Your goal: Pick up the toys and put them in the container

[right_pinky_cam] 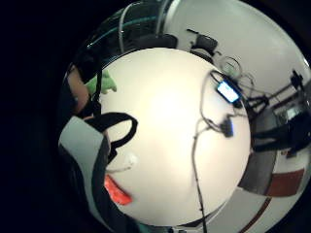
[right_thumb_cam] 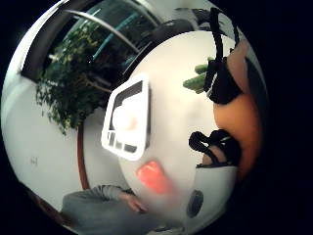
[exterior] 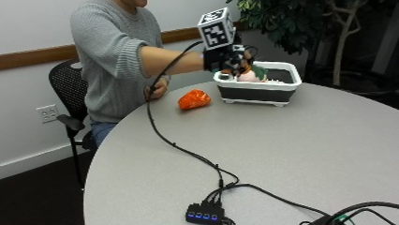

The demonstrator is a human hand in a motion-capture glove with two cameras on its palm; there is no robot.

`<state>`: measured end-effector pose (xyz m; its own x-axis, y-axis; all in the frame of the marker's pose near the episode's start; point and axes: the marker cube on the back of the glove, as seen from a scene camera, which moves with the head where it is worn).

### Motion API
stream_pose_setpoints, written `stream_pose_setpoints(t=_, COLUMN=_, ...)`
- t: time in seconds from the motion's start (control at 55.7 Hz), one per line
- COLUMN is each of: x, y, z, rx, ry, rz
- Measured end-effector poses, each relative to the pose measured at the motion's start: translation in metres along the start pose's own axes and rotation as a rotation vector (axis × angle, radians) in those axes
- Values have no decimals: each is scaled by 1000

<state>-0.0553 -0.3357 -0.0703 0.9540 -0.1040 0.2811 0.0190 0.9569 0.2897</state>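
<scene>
Person seated at a round white table (exterior: pixel 349 140), right hand (exterior: pixel 229 60) raised at the near rim of the container (exterior: pixel 259 91), a white tub with dark sides standing at the far side of the table. The hand holds an orange toy with green leaves, carrot-like (exterior: pixel 252 73): fingers curled round the orange body, green end sticking out past them toward the tub. In the thumb side palm view the orange body (right_thumb_cam: pixel 239 122) fills the space right at the palm under the black straps, green tips (right_thumb_cam: pixel 198 81) poking out beyond; in the little finger side view only the green end (right_pinky_cam: pixel 102 83) shows next to the strap. From the outside view the toy looks above or just inside the tub's near edge; can't tell whether it touches the rim. A pale rounded item (right_thumb_cam: pixel 124 117) already lies in the tub. A second toy, orange-red (exterior: pixel 194 99), lies on the table just beside the tub on the person's side, apart from it. Bare left hand (exterior: pixel 159 89) rests at the table edge near that toy, not touching it. A black cable (exterior: pixel 181 147) runs across the table to a small hub (exterior: pixel 203 214) at the near edge.
</scene>
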Motion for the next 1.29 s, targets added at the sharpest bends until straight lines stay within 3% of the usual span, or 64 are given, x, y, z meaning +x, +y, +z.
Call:
stream_pose_setpoints(t=0.179, x=-156, y=-62, z=56, rx=-44, ry=-39, rz=-200)
stream_pose_setpoints(t=0.341, x=-212, y=-90, z=85, rx=-68, ry=-18, rz=-301)
stream_pose_setpoints(t=0.503, x=-214, y=-99, z=116, rx=-116, ry=-8, rz=-251)
stream_pose_setpoints(t=0.664, x=-189, y=-82, z=161, rx=-394, ry=42, rz=-207)
stream_pose_setpoints(t=0.79, x=-177, y=-65, z=169, rx=-430, ry=12, rz=-204)
stream_pose_setpoints(t=1.095, x=-161, y=-14, z=129, rx=-422, ry=19, rz=-250)
stream_pose_setpoints(t=1.292, x=-140, y=66, z=64, rx=-387, ry=98, rz=-247)
